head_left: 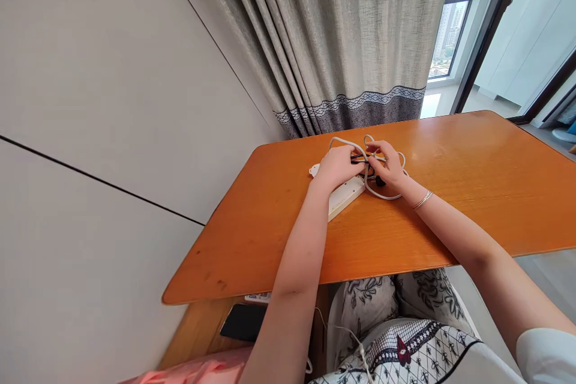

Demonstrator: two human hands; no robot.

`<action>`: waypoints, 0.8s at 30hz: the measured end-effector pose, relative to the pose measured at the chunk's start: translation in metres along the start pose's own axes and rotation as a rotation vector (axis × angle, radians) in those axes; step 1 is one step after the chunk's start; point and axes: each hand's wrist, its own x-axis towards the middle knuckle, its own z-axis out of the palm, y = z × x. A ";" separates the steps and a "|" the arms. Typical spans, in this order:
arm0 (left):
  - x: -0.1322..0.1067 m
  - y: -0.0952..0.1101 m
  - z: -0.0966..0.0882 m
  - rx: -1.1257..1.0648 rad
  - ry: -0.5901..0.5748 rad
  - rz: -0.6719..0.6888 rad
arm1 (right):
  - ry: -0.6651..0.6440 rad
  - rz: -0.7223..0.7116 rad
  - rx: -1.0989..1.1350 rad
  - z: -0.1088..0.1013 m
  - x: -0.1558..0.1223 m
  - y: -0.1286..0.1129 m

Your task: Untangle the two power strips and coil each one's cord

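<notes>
Just above the frame's centre, on the orange table (450,204), the left hand (335,167) clasps the coiled white cable (382,195) and the right hand (389,165) pinches a dark band (360,158) across it (the two hands almost touch). The white power strip (344,195) lies just below the left hand.

We count two bare hands, left hand (335,167) and right hand (390,163), at twelve o'clock on one glossy orange wooden table (472,192). There is one long white plastic power strip (344,195), one looped white cord (382,195), one thin silver bangle (423,200), and one flat black phone (243,322) at seven o'clock.
</notes>
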 end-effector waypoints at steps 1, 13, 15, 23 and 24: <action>0.000 0.000 -0.001 -0.046 -0.014 -0.016 | -0.071 -0.029 -0.030 0.001 0.002 -0.004; 0.012 -0.014 0.000 -0.750 0.117 -0.123 | -0.311 0.019 -0.577 -0.011 0.016 -0.024; 0.013 -0.014 0.000 -0.835 0.137 -0.120 | -0.325 -0.048 -0.621 -0.012 0.015 -0.024; 0.019 -0.016 0.006 -0.960 0.185 -0.129 | -0.112 -0.187 -0.422 -0.011 0.020 -0.020; 0.020 -0.016 0.008 -0.990 0.189 -0.143 | -0.103 -0.202 -0.350 -0.010 0.020 -0.020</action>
